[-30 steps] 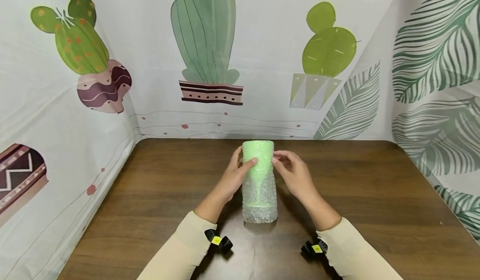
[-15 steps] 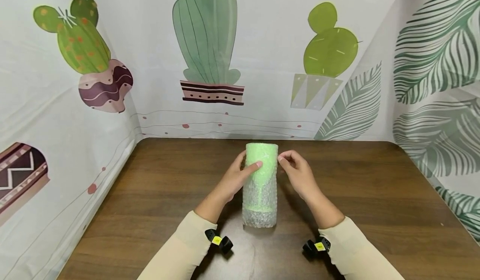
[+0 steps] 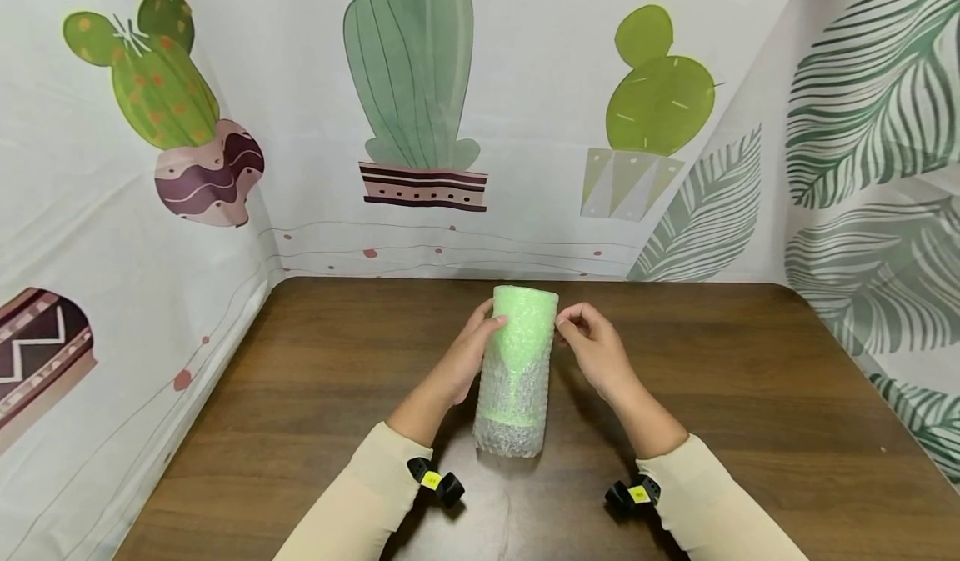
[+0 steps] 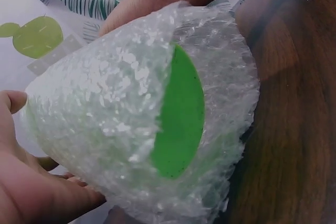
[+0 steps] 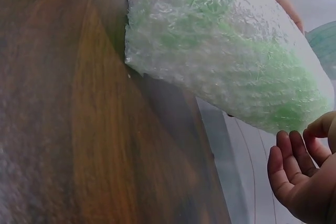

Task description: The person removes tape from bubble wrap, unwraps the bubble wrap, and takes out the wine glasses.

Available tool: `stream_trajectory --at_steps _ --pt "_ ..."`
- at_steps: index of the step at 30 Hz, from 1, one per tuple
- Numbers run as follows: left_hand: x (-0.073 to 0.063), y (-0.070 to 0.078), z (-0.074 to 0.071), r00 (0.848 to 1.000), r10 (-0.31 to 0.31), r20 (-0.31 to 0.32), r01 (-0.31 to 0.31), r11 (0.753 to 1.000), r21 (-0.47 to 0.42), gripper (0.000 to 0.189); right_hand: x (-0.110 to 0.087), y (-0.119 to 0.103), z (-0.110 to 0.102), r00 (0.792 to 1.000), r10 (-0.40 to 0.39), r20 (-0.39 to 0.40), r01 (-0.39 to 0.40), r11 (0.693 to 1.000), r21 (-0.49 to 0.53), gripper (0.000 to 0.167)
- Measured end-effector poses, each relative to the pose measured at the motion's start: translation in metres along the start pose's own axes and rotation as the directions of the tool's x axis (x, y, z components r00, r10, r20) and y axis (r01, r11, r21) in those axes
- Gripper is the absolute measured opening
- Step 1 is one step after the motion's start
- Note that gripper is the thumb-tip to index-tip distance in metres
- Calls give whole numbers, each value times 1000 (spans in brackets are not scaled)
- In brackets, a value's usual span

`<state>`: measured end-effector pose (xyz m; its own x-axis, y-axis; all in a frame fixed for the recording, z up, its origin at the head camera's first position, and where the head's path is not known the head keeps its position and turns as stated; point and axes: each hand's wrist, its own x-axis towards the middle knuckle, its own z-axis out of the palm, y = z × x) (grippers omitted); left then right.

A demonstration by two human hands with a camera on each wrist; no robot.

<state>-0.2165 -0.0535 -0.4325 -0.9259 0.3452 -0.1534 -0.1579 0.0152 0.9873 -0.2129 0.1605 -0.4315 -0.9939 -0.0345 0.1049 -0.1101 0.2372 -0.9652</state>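
Observation:
A green, goblet-shaped thing [image 3: 522, 328] is rolled up in clear bubble wrap [image 3: 501, 398], its wide part at the far end. In the left wrist view its flat green base [image 4: 182, 119] shows inside the loose open end of the wrap. My left hand [image 3: 463, 359] holds the roll from the left, thumb on the upper side and fingers behind. At the right edge near the far end, my right hand [image 3: 597, 351] pinches the wrap between thumb and forefinger; the right wrist view shows its other fingers [image 5: 283, 166] bent beside it.
The brown wooden table [image 3: 337, 353] lies under the hands. A white cloth with printed cacti [image 3: 540, 111] hangs behind and on the left, and leaf prints are at the right. Small black cameras [image 3: 633, 498] sit on both wrists.
The roll has tilted, its near end swinging left and its far end slightly right. My left thumb has slid back toward the left edge. The right hand has shifted slightly right.

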Motion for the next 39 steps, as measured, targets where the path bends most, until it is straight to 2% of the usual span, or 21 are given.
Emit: stream_trajectory --at_steps 6,13,17,22,27,34,39 --pt "0 -1 -1 1000 10 8 -10 1000 4 73 0 1 1 1000 -8 -6 8 1000 6 18" --pt "-1 -2 -1 1000 -16 23 15 999 45 78 1 2 1 1000 -4 -6 4 1000 4 16" --pt "-3 -3 0 998 -18 65 14 998 69 82 0 2 2 1000 17 -26 -17 999 -32 13" --pt "-2 -6 1 993 -4 118 -1 999 37 87 0 2 4 998 19 -56 -23 997 -76 11" --pt "-1 -7 4 995 3 96 -7 999 43 87 -1 3 4 998 12 -63 -21 991 -133 9" --pt "-2 -8 11 997 15 71 -18 999 42 88 -3 5 5 996 -20 -84 -2 966 -259 7" --pt "-4 -7 15 999 19 32 -20 998 54 91 -4 5 5 996 -34 -85 7 956 -295 7"
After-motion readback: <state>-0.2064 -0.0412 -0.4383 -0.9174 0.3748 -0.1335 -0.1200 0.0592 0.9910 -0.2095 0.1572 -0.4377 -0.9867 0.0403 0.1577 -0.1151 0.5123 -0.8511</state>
